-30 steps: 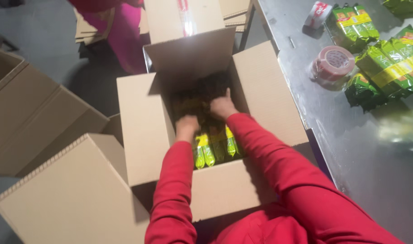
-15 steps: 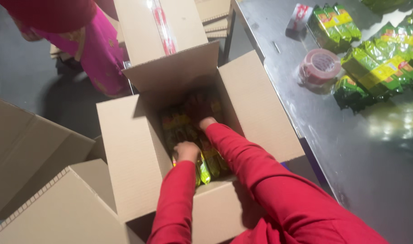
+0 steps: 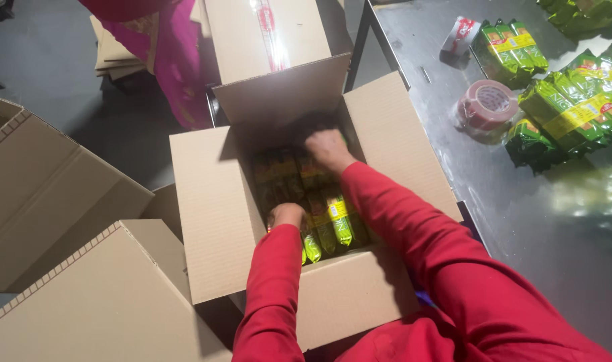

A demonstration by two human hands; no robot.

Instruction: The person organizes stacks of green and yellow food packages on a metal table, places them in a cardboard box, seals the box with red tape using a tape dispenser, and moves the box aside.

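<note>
Both your red-sleeved arms reach down into an open brown cardboard box on the floor beside a grey metal desk. Inside lie green and yellow foil snack packets, packed side by side, their long axes running away from you, ends pointing toward the far flap. Your left hand rests on the near packets at the box's left side; your right hand presses farther in, near the back wall, fingers curled. Whether either grips a packet cannot be told. More bundled green packets and a tape roll sit on the desk.
</note>
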